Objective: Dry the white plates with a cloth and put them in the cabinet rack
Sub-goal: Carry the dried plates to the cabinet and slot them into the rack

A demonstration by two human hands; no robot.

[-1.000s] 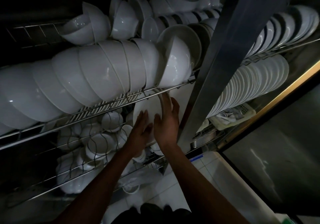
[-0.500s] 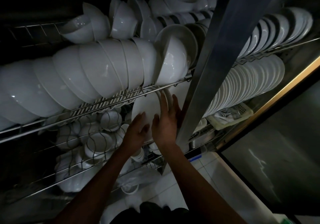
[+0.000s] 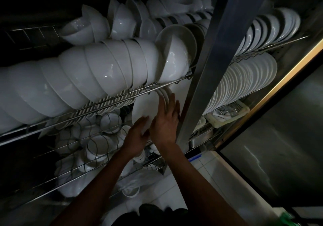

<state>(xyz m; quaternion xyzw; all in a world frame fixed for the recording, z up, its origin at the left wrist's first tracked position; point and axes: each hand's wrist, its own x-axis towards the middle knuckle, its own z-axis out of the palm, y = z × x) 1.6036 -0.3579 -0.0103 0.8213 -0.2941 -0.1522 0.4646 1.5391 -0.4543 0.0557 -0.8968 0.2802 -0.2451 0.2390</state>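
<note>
Far left, a long row of white bowls (image 3: 73,84) lies nested on its side along the upper wire shelf (image 3: 111,101), rims overlapping, running right to the last bowl against the steel post; above and behind them more bowls (image 3: 120,21) sit tipped at odd angles in the dark. Under that shelf, small white cups and dishes (image 3: 97,143) crowd the lower wire rack (image 3: 73,176), too dim to sort one from another. Now the centre: the left hand (image 3: 135,136) comes up from below, fingers bent round the lower edge of a white plate (image 3: 145,106), thumb side hidden, so the grip reads as a hold on the rim; the plate stands on edge, tucked just beneath the upper shelf's front rail, face turned to the left. Right beside it, the right hand (image 3: 166,120) lies nearly flat, fingers long and together, pressed on the rims of several more plates (image 3: 166,94) stacked on edge behind the first; nothing is curled in that hand. Both wrists are close, almost touching. Next, the steel cabinet post (image 3: 215,65) slants up through the view; past it, a tight file of white plates (image 3: 244,84) stands on edge in the right-hand rack, a second row of dishes (image 3: 272,28) above it; below them, a pale plastic basket (image 3: 230,115); far right, the steel cabinet door (image 3: 283,148), catching faint reflections.
</note>
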